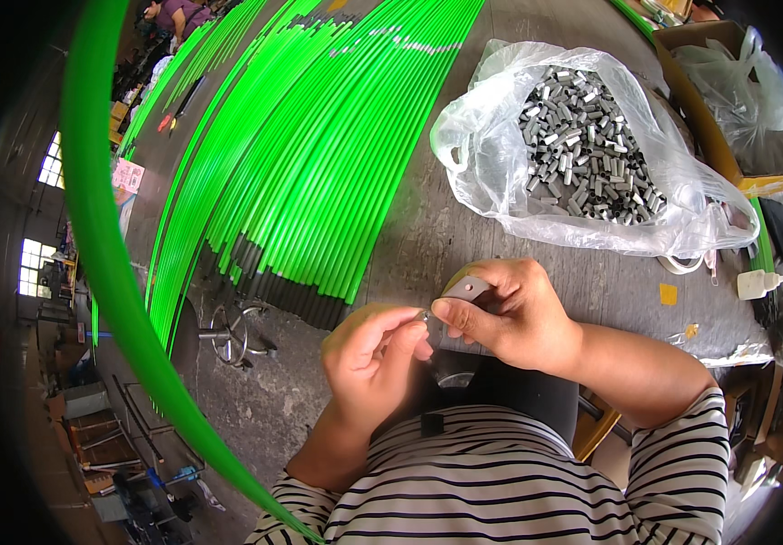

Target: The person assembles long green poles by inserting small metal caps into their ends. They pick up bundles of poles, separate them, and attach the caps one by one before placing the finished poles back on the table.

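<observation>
My left hand (pixel 378 350) is closed in a pinch near the table's front edge. A tiny shiny piece (pixel 425 316) shows at its fingertips, too small to name. Close beside it, my right hand (pixel 523 313) grips a flat grey piece with a round hole (pixel 470 288) between thumb and fingers. The two hands are almost touching. Beyond them lies a wide bundle of bright green rods (pixel 319 182), many with dark near ends. To the right, a clear plastic bag (pixel 478 195) lies open around a heap of short grey metal sleeves (pixel 582 136).
A thick green rod (pixel 105 227) curves close across the left side, down to my left sleeve. A cardboard box (pixel 728 154) with plastic bags stands at the far right, near a small white bottle (pixel 757 284). Another person (pixel 178 14) is at the far left.
</observation>
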`<act>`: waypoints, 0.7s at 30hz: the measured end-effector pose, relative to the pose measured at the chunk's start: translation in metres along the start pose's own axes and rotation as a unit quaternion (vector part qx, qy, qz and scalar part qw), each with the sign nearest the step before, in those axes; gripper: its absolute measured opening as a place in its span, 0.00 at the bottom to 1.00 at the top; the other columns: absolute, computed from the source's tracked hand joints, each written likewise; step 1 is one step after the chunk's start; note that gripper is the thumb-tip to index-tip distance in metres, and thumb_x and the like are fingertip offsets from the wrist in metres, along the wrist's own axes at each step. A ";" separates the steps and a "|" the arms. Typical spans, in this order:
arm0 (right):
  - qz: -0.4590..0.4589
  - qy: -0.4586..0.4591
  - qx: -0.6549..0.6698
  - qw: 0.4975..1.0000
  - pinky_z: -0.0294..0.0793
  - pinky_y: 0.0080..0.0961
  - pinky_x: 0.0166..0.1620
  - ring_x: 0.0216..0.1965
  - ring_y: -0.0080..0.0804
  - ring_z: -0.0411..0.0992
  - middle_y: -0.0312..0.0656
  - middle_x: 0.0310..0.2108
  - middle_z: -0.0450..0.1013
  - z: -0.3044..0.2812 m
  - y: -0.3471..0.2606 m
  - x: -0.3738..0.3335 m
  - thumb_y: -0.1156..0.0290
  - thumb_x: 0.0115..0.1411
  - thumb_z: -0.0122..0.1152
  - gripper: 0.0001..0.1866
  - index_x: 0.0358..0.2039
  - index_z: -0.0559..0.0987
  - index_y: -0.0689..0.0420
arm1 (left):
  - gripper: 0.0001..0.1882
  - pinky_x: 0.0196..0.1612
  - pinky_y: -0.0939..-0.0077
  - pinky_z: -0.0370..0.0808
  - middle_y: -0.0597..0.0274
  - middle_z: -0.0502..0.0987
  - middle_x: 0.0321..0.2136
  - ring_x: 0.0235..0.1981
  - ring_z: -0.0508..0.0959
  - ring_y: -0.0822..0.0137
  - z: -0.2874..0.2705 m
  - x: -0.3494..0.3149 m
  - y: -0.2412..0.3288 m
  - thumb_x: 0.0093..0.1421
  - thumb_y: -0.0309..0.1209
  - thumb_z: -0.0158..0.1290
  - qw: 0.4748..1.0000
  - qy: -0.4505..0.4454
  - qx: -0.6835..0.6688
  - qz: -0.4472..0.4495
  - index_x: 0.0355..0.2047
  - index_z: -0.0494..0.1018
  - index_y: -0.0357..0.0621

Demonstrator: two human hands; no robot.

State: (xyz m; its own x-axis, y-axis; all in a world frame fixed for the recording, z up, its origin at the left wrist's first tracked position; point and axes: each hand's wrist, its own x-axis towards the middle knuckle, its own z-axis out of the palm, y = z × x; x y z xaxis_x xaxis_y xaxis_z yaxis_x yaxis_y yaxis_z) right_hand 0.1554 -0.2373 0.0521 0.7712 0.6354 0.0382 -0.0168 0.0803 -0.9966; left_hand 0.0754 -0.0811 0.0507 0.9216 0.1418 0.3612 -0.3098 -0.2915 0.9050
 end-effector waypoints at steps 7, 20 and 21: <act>-0.018 0.017 0.033 0.999 0.66 0.16 0.20 0.18 0.16 0.67 0.38 0.16 0.72 0.003 0.000 0.001 0.77 0.53 0.59 0.06 0.20 0.75 0.64 | 0.07 0.19 0.82 0.66 0.58 0.71 0.17 0.15 0.71 0.72 -0.001 0.006 0.006 0.59 0.24 0.46 0.995 -0.025 0.098 0.014 0.27 0.69 0.29; 0.024 -0.013 0.124 0.992 0.65 0.13 0.22 0.20 0.14 0.66 0.34 0.18 0.71 -0.001 -0.004 0.004 0.74 0.55 0.58 0.07 0.24 0.75 0.64 | 0.08 0.20 0.83 0.67 0.62 0.70 0.20 0.17 0.70 0.74 -0.006 0.005 -0.004 0.60 0.28 0.48 0.987 -0.028 -0.123 -0.101 0.32 0.69 0.33; 0.024 -0.016 0.119 0.992 0.65 0.13 0.22 0.20 0.14 0.66 0.34 0.18 0.71 -0.001 -0.003 0.004 0.74 0.55 0.58 0.07 0.23 0.75 0.64 | 0.06 0.21 0.84 0.68 0.61 0.70 0.23 0.18 0.70 0.75 -0.006 0.005 -0.003 0.59 0.25 0.48 0.987 -0.024 -0.124 -0.098 0.33 0.69 0.33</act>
State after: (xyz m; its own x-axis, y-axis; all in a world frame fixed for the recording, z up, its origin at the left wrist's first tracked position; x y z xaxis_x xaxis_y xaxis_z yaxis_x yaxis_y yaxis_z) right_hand 0.1589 -0.2358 0.0551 0.7460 0.6660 -0.0028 -0.2061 0.2268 -0.9519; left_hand 0.0794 -0.0734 0.0507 0.9779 0.1254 0.1675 -0.1662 -0.0208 0.9859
